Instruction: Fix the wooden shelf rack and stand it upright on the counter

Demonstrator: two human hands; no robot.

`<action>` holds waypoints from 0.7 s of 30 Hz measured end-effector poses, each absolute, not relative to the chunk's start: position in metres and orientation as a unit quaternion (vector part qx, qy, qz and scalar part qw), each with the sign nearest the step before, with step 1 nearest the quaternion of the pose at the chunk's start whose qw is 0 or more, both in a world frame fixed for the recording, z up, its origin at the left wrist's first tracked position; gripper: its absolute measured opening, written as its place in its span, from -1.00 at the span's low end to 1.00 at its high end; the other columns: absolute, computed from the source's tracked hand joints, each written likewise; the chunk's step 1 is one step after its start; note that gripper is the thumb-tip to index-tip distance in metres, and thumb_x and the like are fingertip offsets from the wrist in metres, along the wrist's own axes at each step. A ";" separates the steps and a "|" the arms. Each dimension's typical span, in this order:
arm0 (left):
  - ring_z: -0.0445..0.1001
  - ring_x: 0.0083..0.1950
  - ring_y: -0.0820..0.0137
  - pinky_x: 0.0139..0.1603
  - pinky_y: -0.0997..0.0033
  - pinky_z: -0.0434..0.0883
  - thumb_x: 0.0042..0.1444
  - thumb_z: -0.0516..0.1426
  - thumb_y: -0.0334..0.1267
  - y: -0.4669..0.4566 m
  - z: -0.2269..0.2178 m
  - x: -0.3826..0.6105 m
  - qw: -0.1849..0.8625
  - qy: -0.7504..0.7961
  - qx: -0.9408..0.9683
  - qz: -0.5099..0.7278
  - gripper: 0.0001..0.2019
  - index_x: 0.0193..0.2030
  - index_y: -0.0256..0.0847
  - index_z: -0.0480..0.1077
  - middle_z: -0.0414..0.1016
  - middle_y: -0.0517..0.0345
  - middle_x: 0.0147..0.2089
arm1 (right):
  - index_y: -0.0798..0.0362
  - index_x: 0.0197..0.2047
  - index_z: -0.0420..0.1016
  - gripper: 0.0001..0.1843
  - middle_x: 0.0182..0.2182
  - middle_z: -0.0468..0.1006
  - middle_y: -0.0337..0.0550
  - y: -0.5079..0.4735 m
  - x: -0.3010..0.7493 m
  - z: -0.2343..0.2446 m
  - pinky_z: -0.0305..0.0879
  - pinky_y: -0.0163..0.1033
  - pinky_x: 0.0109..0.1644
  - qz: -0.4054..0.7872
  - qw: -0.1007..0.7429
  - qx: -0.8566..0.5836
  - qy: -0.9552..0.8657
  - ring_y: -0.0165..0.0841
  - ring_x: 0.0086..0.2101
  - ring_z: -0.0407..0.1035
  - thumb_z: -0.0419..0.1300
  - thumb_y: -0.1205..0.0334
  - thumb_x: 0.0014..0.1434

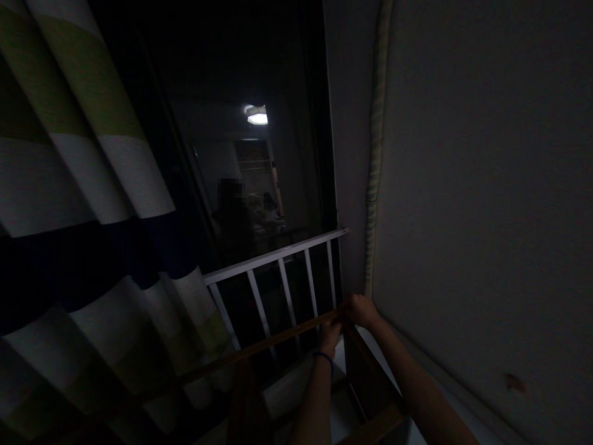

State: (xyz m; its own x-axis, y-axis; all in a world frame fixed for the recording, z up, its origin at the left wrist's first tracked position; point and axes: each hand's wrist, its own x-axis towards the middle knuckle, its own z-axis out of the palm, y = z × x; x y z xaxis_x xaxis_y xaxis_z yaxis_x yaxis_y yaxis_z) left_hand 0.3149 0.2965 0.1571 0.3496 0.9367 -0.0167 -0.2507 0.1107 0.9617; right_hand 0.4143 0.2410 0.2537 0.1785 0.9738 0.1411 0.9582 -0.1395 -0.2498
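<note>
Dim in here, but both arms are stretched out to the far corner of a wooden cot frame (370, 383) beside the wall. Nearest me, the left hand (330, 334), a dark band on its wrist, is up under the top rail (259, 347) right at that corner; its fingers look curled against the wood, though the light is too poor to say whether they truly grip it. Just beyond and touching the same joint, the right hand (360, 310) is closed over the corner where the rail meets the side panel. It looks to me like a fiddly bit of work at that joint, fixing or loosening something; the next move would call for steady fingers on the corner and the rail kept level. Behind the cot stands a white window guard (278, 256), then dark glass with a ceiling lamp (257, 115) reflected, a striped curtain (92, 161) at the left
</note>
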 end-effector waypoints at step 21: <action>0.38 -0.11 0.30 -0.08 0.33 0.24 -0.23 0.14 -0.04 0.293 0.167 0.313 0.752 0.346 0.399 0.395 -0.64 -0.33 -0.25 0.43 0.49 0.08 -0.23 | -0.06 -0.22 0.46 -0.71 -0.19 0.49 -0.15 0.243 0.417 0.250 0.21 -0.33 -0.23 0.053 0.176 -0.750 -0.636 -0.33 -0.19 0.38 -0.02 0.27 0.04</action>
State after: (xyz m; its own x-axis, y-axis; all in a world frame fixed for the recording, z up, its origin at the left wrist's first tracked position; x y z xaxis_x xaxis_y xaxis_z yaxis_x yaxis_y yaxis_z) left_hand 0.3130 0.2935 0.1665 0.4487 0.8700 -0.2043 -0.3184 0.3692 0.8731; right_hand 0.4167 0.2431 0.2497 0.1861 0.9720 0.1438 0.9347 -0.1300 -0.3309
